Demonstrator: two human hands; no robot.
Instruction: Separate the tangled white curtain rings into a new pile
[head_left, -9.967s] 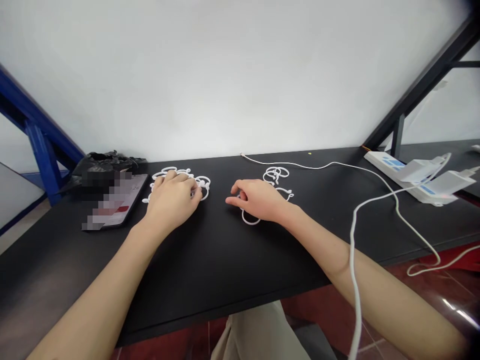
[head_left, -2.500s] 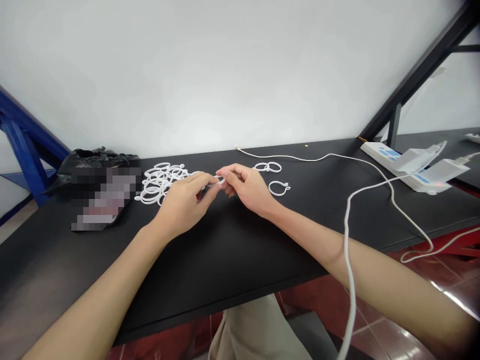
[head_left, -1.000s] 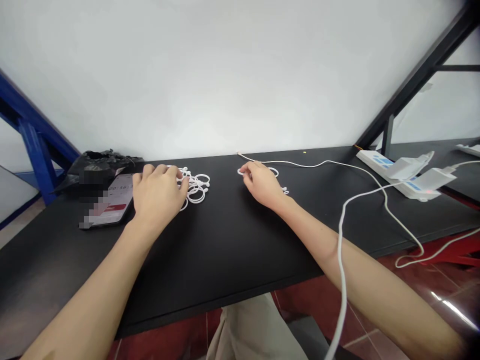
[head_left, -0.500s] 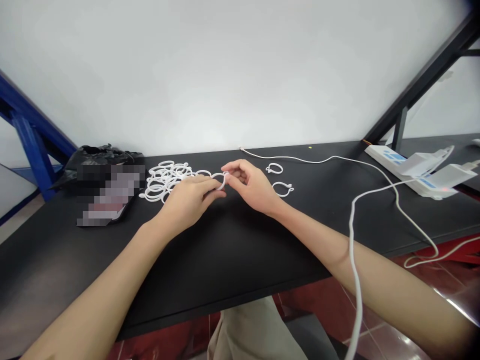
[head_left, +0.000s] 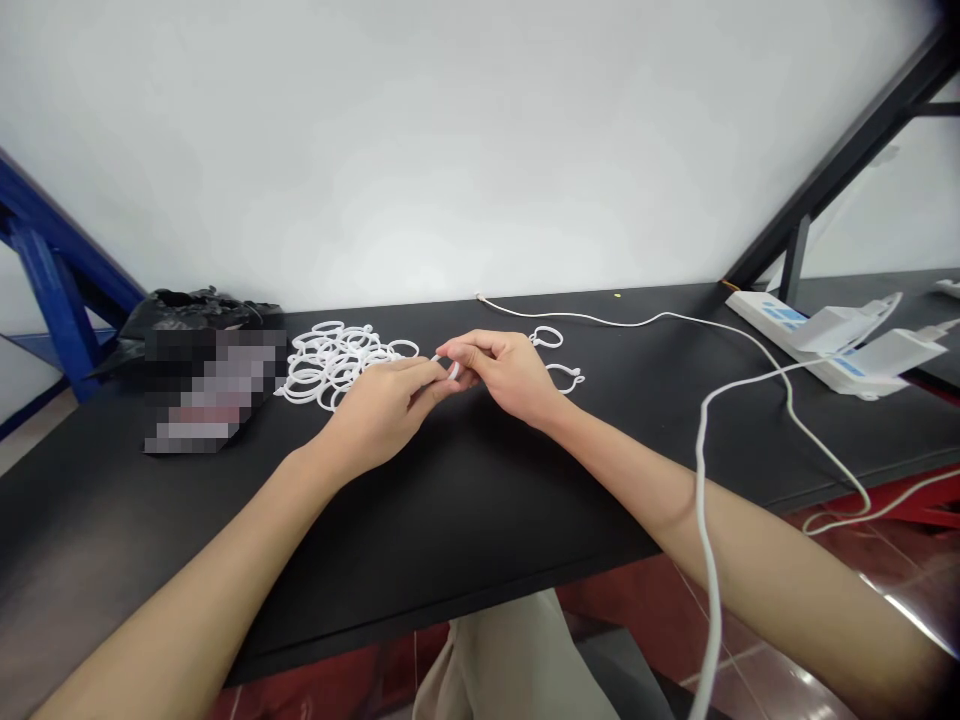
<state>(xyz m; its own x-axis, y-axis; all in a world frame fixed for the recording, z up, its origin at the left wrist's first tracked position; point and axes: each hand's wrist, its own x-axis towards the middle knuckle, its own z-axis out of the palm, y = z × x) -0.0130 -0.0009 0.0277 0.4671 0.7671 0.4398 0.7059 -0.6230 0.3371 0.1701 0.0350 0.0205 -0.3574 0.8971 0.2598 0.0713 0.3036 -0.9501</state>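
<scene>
Compared with half a second earlier, the small white plastic ring (head_left: 447, 366) is seen less fully: it was then held open to view between the two hands, and is now largely enclosed by the fingertips. The hands remain together at the same place above the black rectangular tabletop (head_left: 450, 500). One second earlier they were apart, the left on the pile and the right beside the loose rings.

The near edge of the tabletop runs below both forearms; the far edge meets the plain white wall (head_left: 450, 140). A broad bare stretch of tabletop lies between the hands and the near edge. To the left, the pile of white plastic rings (head_left: 334, 358) lies just beside the left hand (head_left: 379, 405), with a blurred flat object (head_left: 206, 395) and a crumpled black plastic bag (head_left: 191, 312) beyond. To the right, two loose white rings (head_left: 559, 358) lie just behind the right hand (head_left: 510, 375). A white cable (head_left: 701, 450) crosses the table and hangs over the right forearm. A white power strip (head_left: 825, 345) lies well apart at the far right.

The ring is pinched at the meeting fingertips, both hands narrowly closed upon it. Whether it touches the table cannot be told.
</scene>
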